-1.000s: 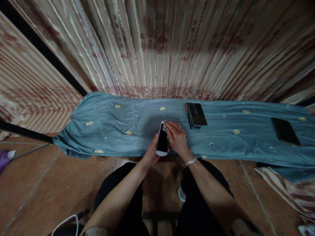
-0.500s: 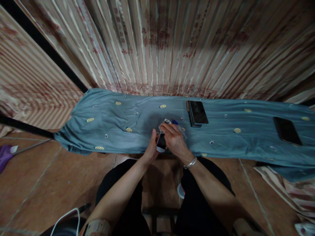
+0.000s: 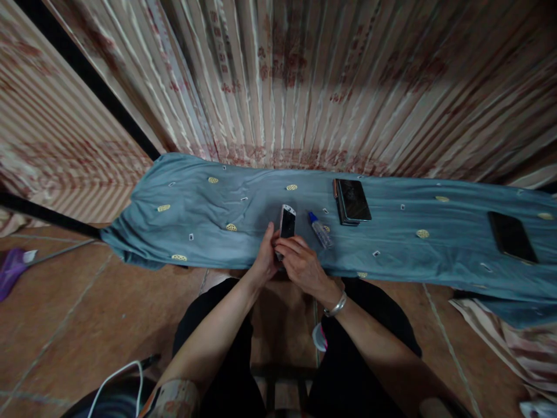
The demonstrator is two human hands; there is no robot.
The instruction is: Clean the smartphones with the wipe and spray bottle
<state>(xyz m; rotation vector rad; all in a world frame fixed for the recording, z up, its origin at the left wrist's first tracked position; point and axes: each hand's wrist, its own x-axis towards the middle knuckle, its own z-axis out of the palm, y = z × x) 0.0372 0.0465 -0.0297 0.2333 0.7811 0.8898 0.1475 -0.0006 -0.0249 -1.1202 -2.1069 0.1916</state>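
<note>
A white-edged phone (image 3: 287,222) with a dark screen stands tilted over the blue cloth (image 3: 209,215), near its front edge. My left hand (image 3: 263,262) grips the phone's lower left side. My right hand (image 3: 301,266), with a silver bangle at the wrist, covers the phone's lower end; what is under its fingers is hidden. A small clear bottle with a blue cap (image 3: 319,229) lies on the cloth just right of the phone, apart from both hands.
A stack of dark phones (image 3: 351,201) lies at the cloth's back middle. Another dark phone (image 3: 510,236) lies far right. A striped curtain (image 3: 287,81) hangs behind. A white cable (image 3: 114,377) runs over the tiled floor at lower left.
My right hand slid from the phone's top down to its lower end. The screen's upper part and the blue-capped bottle are now uncovered. The phone sits a little higher and more upright.
</note>
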